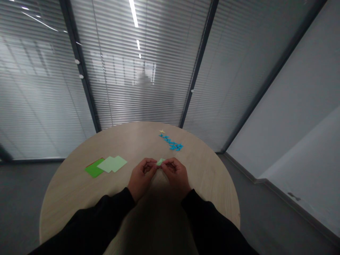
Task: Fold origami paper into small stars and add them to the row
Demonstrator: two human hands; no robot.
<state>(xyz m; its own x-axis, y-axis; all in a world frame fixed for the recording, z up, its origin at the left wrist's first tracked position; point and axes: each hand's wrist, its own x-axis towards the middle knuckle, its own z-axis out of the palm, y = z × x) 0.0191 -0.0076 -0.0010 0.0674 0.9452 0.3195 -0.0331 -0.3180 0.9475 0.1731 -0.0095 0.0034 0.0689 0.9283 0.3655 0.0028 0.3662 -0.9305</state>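
Note:
Between my two hands is a small folded piece of pale green paper (160, 162), pinched from both sides over the middle of the table. My left hand (142, 176) grips its left edge between thumb and fingers. On the other edge, my right hand (175, 176) has its thumb and fingers closed in the same way. Fingertips cover much of the paper, so its exact folds are hidden. To the left lie flat pale green paper sheets (118, 164), partly overlapping a brighter green sheet (94, 170) with a thin reddish edge behind it.
A round wooden table (209, 177) carries everything. Beyond my hands, several small blue folded paper pieces (174, 145) lie in a slanting cluster, with a yellow star-like one (162, 131) at its far end. Window blinds (143, 102) and a white wall (287, 117) stand around the table.

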